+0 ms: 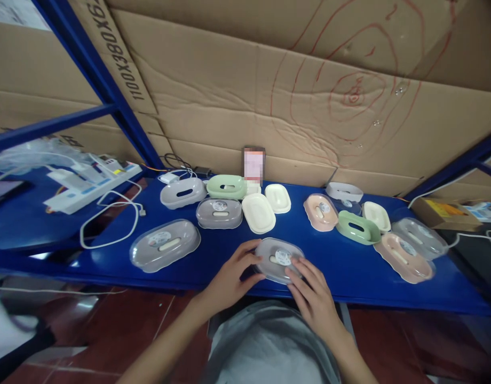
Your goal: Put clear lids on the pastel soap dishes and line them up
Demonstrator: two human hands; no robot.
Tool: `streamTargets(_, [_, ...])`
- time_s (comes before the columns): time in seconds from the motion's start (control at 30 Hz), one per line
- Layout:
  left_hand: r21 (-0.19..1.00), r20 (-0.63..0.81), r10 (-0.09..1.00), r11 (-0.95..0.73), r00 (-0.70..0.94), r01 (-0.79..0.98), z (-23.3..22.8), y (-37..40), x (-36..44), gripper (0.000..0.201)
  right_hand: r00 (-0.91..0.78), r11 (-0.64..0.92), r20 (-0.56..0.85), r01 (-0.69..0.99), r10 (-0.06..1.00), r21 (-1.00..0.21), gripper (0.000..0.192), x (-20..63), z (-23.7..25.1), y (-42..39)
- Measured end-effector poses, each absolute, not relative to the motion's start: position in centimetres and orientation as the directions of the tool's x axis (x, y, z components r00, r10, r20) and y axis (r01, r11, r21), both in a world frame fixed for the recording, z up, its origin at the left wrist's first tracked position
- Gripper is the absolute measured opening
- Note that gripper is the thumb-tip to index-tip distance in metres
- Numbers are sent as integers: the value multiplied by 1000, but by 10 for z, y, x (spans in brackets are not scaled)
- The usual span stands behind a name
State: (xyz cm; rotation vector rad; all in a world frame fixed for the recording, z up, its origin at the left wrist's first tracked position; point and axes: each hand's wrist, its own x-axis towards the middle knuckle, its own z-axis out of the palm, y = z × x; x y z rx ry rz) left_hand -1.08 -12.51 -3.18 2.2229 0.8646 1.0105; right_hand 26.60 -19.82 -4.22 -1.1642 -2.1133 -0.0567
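A small grey oval plastic box with a clear lid [274, 250] lies on the blue table near its front edge. A round printed sticker is on the lid, and a pale bar shows beneath it. My left hand [239, 269] grips the box's left end, thumb at the near side and fingers at the far side. At the right end, the fingers of my right hand [309, 282] press on the lid and its near edge, beside the sticker. A larger grey lidded box [165, 245] stands to the left, and another grey lidded box [219, 213] lies farther back.
Cream oval trays [259, 213], a green base [226, 188] and a pale grey base [183, 193] stand behind. Pink lidded boxes [405, 258], another green base [357, 228] and a loose clear lid [419, 237] lie to the right. A power strip [93, 186] with cables sits left.
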Motion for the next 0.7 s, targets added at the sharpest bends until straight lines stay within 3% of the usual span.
streamTargets(0.23, [714, 375, 770, -595, 517, 369, -34, -127, -10, 27, -342, 584, 591, 761, 731, -282, 55, 266, -40, -198])
streamTargets(0.3, [665, 355, 777, -601, 521, 443, -34, -130, -7, 40, -305, 541, 594, 797, 744, -268, 52, 265, -39, -198])
streamTargets(0.5, [360, 357, 767, -639, 533, 679, -30, -131, 9, 77, -110, 297, 597, 928, 795, -224, 39, 264, -30, -190])
streamTargets(0.7, [346, 301, 787, -617, 539, 707, -28, -115, 20, 71, -180, 273, 567, 959, 804, -82, 38, 272, -16, -148])
